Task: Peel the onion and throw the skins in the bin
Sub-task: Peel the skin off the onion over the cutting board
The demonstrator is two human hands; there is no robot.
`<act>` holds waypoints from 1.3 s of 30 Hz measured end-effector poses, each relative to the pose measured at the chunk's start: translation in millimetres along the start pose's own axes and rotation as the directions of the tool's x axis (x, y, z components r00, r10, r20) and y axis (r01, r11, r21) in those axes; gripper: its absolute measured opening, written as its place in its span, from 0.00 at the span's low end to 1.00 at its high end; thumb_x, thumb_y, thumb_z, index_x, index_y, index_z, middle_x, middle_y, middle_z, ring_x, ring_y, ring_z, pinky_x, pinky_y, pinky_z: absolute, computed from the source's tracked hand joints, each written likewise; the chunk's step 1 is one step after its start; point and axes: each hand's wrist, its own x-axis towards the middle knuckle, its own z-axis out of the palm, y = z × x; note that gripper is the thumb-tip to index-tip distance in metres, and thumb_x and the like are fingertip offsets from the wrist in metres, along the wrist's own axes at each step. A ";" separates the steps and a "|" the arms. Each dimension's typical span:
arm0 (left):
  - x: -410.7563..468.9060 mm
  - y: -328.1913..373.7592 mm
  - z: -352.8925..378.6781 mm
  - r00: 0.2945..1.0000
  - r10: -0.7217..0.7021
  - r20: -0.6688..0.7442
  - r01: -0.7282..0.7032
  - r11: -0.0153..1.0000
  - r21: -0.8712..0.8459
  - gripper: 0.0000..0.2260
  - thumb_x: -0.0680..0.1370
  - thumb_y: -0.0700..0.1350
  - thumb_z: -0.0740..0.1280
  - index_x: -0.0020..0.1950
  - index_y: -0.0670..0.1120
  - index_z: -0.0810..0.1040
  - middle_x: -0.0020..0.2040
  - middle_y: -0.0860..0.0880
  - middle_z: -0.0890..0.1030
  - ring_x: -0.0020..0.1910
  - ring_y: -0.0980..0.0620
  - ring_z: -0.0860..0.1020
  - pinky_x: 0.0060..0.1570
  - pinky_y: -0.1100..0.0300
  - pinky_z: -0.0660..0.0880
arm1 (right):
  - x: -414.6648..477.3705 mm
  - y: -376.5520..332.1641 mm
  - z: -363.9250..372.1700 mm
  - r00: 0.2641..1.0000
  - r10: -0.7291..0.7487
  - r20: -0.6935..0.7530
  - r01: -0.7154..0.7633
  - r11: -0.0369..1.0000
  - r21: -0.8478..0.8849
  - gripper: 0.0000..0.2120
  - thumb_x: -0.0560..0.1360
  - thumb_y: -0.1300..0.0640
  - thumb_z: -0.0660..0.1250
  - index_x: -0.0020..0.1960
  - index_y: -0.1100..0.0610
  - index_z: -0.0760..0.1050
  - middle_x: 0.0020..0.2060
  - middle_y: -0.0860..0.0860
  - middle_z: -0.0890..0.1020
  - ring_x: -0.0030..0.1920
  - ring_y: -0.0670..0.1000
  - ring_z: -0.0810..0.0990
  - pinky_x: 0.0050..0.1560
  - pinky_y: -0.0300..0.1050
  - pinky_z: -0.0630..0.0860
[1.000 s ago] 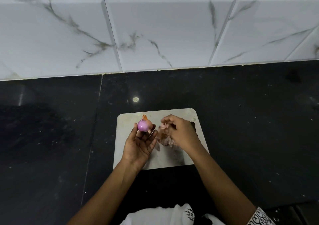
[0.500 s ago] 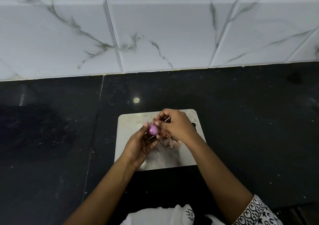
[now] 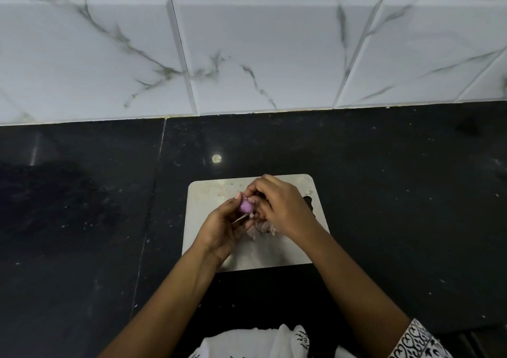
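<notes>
- Over the pale cutting board [image 3: 208,193] on the dark desk [image 3: 82,220], the small purple onion [image 3: 245,207] is held clear of the board, mostly bare and glossy.
- Left hand [image 3: 222,228]: curled under and around the onion, closed on it.
- Right hand [image 3: 282,206]: fingertips pinched narrow at the onion's top; whether skin or only the tip is gripped cannot be told, fingers hide it.
- Loose skins [image 3: 260,230] are piled on the board just below the right hand, partly hidden by it.
- Bin: not seen anywhere in view.
- Risk: slippery peeled surface plus a small bulb, so a hard tug could pop the onion out of the left hand onto the desk.
- Risk: thin skin likely tears short if pulled off-axis, leaving scraps stuck near the tip.
- Risk: light skins near the board edge could be swept onto the desk by the right wrist and missed at disposal.
- Risk: some skins may be dropped in carry, since the bin is presumably off-desk.
</notes>
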 end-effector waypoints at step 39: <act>1.0 2.1 -10.3 0.990 0.134 -0.051 -0.138 0.988 -0.075 0.09 0.78 0.42 0.62 0.47 0.44 0.83 0.41 0.47 0.85 0.42 0.54 0.83 0.42 0.64 0.80 | 3.3 -12.0 3.0 0.931 0.358 -0.068 -0.344 0.925 0.164 0.05 0.72 0.58 0.70 0.45 0.57 0.84 0.38 0.52 0.85 0.38 0.46 0.82 0.42 0.44 0.79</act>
